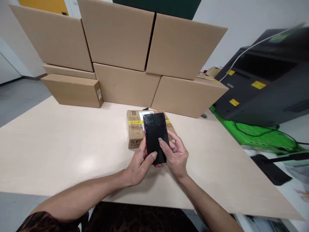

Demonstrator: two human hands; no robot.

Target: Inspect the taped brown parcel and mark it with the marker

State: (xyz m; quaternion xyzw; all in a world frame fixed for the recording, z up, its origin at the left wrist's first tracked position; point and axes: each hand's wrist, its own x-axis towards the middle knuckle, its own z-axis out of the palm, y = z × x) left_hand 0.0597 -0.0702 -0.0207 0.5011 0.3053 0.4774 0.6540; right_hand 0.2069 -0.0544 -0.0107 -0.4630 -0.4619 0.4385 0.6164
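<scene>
A black smartphone [155, 132] with a dark screen and a reddish edge is held upright between both hands. My left hand [139, 164] grips its lower left side, the thumb lying on the screen near the bottom. My right hand [176, 154] wraps the right side, and its thumb rests on the lower part of the screen. Behind the phone, partly covered by it, a small printed cardboard parcel [135, 132] with yellow tape and a white label lies on the table.
Large cardboard boxes [120, 35] stand stacked along the back of the pale table [72, 145]. A slim carton [74, 91] is at the back left. On the right are a dark grey machine [260, 83], a bright green surface [253, 135] with a black cable, and a black stand [271, 169].
</scene>
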